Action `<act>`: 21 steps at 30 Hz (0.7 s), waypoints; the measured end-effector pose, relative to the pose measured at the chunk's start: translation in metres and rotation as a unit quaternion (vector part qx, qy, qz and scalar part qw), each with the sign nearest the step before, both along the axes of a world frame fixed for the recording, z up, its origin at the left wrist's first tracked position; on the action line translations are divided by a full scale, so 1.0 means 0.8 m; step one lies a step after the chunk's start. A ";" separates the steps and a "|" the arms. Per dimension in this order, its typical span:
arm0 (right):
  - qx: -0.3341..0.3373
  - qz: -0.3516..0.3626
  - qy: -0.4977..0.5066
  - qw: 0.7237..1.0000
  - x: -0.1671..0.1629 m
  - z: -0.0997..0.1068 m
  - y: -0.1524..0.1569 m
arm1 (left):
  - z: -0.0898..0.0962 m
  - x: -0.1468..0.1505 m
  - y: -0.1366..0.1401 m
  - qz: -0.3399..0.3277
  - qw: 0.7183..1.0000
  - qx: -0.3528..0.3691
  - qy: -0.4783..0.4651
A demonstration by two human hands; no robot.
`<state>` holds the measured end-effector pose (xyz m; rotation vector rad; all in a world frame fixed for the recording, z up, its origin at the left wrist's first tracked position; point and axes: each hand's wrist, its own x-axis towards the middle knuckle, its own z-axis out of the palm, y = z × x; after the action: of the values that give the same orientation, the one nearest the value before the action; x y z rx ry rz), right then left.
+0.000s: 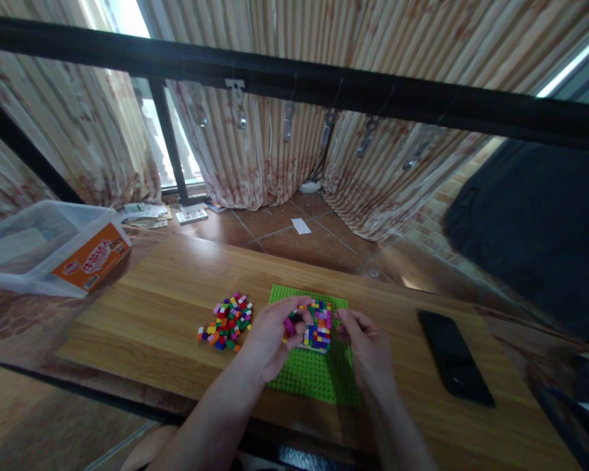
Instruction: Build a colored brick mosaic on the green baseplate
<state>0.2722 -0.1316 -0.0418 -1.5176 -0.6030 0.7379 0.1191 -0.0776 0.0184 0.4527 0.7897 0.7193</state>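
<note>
On the green studded plastic baseplate [307,376], the multicoloured plastic-brick slab [322,327] lies partly behind my curled, nearer left hand [271,329]; my narrowly pinched right hand [370,347] is at the baseplate's right edge; I cannot tell what either holds

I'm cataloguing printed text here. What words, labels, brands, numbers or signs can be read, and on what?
Orange label on the clear plastic bin: white characters, too blurred to quote reliably; its smaller marks, unreadable.
White item on the floor: dark print, too small to read.
Nothing else is legible.
</note>
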 end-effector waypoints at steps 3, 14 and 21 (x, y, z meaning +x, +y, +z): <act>0.029 -0.036 -0.074 0.996 -0.001 0.012 -0.005 | 0.003 -0.002 0.006 0.051 0.992 -0.090 -0.074; 0.158 0.127 -0.410 0.889 -0.030 0.035 -0.026 | 0.002 0.006 -0.003 0.009 0.981 -0.111 -0.159; 0.137 0.133 -0.489 0.851 -0.042 0.034 -0.021 | -0.001 0.016 -0.010 -0.007 0.979 -0.117 -0.166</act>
<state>0.2390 -0.1484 -0.0147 -1.4824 -1.6324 -0.0057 0.1322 -0.0860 0.0179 0.1182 0.5466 0.6578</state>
